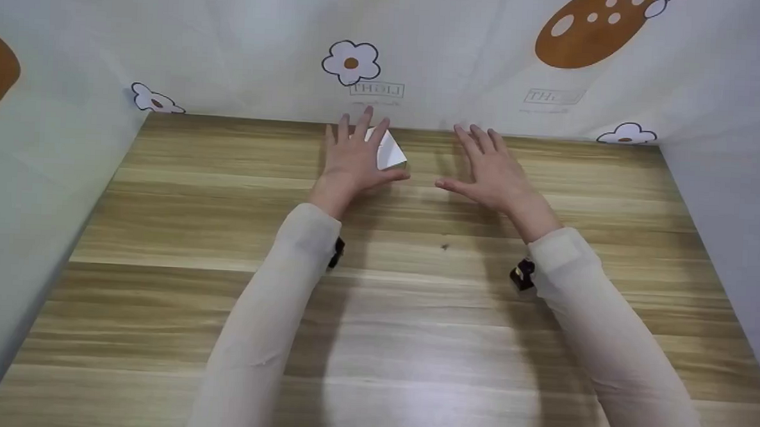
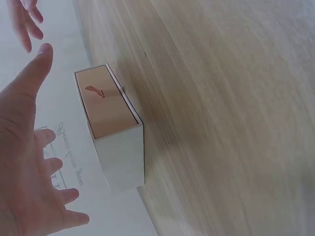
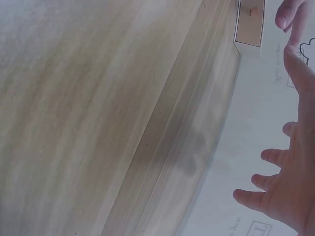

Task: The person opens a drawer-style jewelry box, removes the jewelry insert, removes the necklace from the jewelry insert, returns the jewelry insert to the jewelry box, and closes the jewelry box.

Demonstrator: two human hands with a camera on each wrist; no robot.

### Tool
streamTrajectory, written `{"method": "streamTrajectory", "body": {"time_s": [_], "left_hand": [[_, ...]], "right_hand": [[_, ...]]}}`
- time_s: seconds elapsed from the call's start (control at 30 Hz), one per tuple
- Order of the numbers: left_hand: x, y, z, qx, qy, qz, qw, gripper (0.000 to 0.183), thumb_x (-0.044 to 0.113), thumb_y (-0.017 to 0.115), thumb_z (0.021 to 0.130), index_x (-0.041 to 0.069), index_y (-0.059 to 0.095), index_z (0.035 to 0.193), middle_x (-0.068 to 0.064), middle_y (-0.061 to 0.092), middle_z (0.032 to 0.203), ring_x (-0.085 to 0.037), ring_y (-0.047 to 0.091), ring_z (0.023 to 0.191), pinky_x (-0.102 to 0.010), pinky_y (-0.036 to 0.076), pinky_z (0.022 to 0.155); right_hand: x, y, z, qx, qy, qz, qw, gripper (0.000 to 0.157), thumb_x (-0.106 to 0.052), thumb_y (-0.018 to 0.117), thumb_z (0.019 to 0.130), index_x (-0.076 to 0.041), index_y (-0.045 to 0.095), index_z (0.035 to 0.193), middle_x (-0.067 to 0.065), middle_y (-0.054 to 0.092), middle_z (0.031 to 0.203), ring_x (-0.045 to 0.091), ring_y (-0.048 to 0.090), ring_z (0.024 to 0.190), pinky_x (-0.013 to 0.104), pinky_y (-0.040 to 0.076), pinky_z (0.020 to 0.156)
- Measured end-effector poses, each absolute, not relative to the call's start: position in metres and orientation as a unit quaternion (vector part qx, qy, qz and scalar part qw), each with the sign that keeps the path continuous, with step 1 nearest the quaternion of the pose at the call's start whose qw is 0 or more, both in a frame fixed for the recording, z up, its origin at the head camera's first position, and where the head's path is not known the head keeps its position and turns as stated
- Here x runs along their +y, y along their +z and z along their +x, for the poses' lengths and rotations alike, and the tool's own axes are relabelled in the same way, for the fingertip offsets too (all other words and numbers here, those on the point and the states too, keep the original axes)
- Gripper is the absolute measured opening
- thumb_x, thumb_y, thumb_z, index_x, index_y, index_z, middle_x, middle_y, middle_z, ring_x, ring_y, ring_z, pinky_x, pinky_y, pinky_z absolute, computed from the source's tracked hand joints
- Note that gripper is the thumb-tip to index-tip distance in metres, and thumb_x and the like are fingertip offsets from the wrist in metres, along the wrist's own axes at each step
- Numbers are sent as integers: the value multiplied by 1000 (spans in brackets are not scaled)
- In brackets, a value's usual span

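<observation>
A small white drawer box [image 1: 391,152] stands at the back of the table, with a peach front [image 2: 101,108] and a short ribbon pull tab [image 2: 95,91]. My left hand [image 1: 355,158] hovers over it, fingers spread, and covers part of it in the head view. In the left wrist view a gap shows between this hand and the box. To the right, my right hand [image 1: 494,173] is held over the table with its fingers spread and thumb pointing left. It holds nothing. In the right wrist view the box's peach front [image 3: 250,22] appears at the top.
The wood-grain table [image 1: 413,343] ends at a pale printed curtain [image 1: 246,53] behind the box, and similar cloth hangs at both sides. A small dark mark [image 1: 444,246] lies on the table between the forearms. Black wrist cameras [image 1: 522,275] sit under the sleeves.
</observation>
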State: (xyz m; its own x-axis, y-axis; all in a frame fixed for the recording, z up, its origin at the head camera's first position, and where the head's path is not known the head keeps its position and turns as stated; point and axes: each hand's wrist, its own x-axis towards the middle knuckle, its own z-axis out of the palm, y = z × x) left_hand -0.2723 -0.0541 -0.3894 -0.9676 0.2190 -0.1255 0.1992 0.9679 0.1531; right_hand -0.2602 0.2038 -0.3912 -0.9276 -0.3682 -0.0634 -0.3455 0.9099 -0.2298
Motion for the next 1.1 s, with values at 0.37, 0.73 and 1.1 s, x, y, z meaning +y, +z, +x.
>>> {"method": "streamTrajectory", "body": {"time_s": [0.37,0.73,1.1], "left_hand": [[-59,-388,-273,985,90,107,98,62,49,46,102,24,32,157,-11,17,167,-41,17,152,-56,23,122],[-57,-388,-270,984,84,117,107,53,38,48,103,22,40,153,-13,28,162,-40,29,147,-54,37,116],[-61,-387,-263,982,119,106,103,49,34,57,100,20,50,147,-16,41,149,-36,39,134,-51,47,105]], "right_hand": [[203,-391,-259,972,-126,-191,53,102,-72,56,87,-21,8,162,15,19,165,40,18,152,59,28,119],[199,-393,-254,973,-135,-171,78,97,-63,60,90,-23,8,162,14,22,164,39,23,150,60,35,114],[191,-393,-246,974,-138,-160,86,96,-59,63,90,-25,9,161,17,28,162,42,25,149,64,33,113]]}}
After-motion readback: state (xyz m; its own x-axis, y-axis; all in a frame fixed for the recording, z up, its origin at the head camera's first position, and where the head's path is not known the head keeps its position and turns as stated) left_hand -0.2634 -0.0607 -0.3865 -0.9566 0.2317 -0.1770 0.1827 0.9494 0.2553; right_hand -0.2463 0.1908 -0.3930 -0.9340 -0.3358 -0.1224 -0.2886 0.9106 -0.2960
